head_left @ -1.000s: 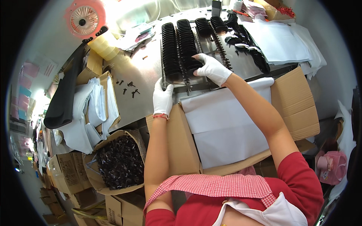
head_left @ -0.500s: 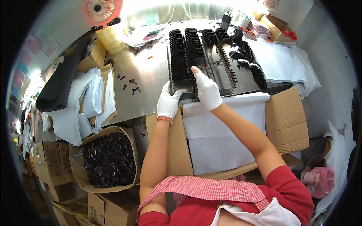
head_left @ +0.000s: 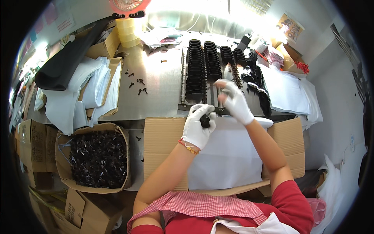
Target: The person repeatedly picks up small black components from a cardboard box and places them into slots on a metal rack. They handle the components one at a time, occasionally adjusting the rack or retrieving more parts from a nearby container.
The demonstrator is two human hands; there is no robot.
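Observation:
My left hand (head_left: pixel 198 125), in a white glove, is closed around a small black piece (head_left: pixel 205 120) over the near edge of the table; its kind is mostly hidden by the fingers. My right hand (head_left: pixel 236 102), also gloved but with bare fingertips, is blurred over the near right of a metal rack (head_left: pixel 182 84). Its thumb and forefinger look apart, and nothing shows between them. Black round discs stand on edge in the rack in two long rows, a left row (head_left: pixel 194 70) and a right row (head_left: pixel 212 60). Two shorter rows (head_left: pixel 226 54) lie farther right.
An open cardboard box (head_left: pixel 165 152) with a white sheet (head_left: pixel 226 156) sits before me. At left stands a carton (head_left: pixel 60 171) of small black parts (head_left: pixel 99 158). Several screws (head_left: pixel 140 82) lie on the steel table (head_left: pixel 156 93). White sheets (head_left: pixel 286 89) are stacked at right.
Both hands have left the rack's near end. My left hand has come back toward me with a black piece in it; my right hand has lifted off to the right. The view has shifted.

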